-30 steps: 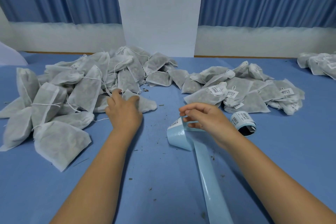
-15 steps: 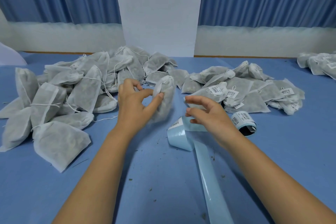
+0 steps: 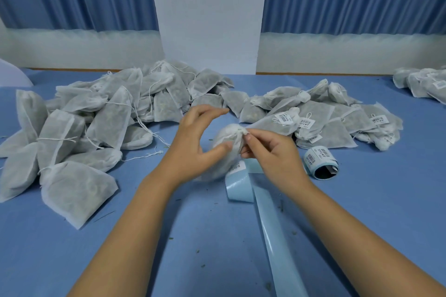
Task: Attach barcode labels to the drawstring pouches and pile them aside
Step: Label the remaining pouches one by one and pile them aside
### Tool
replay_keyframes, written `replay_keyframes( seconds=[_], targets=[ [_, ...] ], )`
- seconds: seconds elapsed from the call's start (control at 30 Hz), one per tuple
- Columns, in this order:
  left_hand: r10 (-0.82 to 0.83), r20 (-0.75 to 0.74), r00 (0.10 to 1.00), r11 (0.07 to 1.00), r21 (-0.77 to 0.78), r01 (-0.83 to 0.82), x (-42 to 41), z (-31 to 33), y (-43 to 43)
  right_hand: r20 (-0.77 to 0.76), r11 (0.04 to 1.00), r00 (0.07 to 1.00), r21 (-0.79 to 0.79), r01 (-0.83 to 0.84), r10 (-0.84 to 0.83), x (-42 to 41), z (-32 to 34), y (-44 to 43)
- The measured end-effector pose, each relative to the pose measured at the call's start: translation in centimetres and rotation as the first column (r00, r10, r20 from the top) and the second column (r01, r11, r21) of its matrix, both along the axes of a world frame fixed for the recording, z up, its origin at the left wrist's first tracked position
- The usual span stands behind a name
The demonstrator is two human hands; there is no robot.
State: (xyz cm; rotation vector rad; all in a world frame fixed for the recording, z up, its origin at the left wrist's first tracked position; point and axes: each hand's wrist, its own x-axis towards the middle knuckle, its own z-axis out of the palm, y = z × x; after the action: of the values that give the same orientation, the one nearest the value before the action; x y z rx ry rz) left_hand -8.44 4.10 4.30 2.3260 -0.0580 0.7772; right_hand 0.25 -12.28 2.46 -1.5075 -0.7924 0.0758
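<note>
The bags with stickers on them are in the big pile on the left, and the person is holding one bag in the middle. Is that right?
Not quite. In the head view the stickered bags lie in the right pile; the left pile shows no stickers. One bag is indeed held in the middle.

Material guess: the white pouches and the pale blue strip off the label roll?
White drawstring pouch: probably thin non-woven fabric, matte and fuzzy; semi-sheer, since dark filling shows through. Could be filter paper. Pale blue strip: likely coated label-backing paper; glossy, with light streaks along it.
</note>
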Motion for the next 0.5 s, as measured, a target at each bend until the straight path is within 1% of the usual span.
replay_keyframes(
  seconds=[0.07, 0.17, 0.23, 0.37, 0.5],
  targets=[
    [-0.068, -0.009, 0.998, 0.997, -0.041, 0.067, 0.15, -0.07, -0.42, 0.061, 0.998, 0.998, -0.055, -0.010, 0.013, -0.29, -0.24, 0.13],
    [-0.089, 0.024, 0.996, 0.991, -0.097, 0.091, 0.56, -0.41, -0.69, 0.108, 0.996, 0.994, -0.092, 0.005, 0.005, -0.47, -0.35, 0.13],
    [-0.060, 0.055, 0.997, 0.989, -0.134, 0.067, 0.66, -0.52, -0.70, 0.070, 0.997, 0.997, -0.074, -0.012, 0.017, -0.55, -0.24, 0.15],
    [-0.007, 0.116, 0.993, 0.994, -0.107, 0.019, 0.78, -0.34, -0.65, -0.008, 0.996, 1.000, -0.090, 0.019, -0.020, -0.41, -0.34, 0.19],
    [0.012, 0.121, 0.993, 0.990, -0.141, 0.005, 0.37, 0.18, -0.34, -0.024, 0.995, 0.999, -0.099, 0.024, -0.027, -0.12, -0.10, -0.10]
  ],
)
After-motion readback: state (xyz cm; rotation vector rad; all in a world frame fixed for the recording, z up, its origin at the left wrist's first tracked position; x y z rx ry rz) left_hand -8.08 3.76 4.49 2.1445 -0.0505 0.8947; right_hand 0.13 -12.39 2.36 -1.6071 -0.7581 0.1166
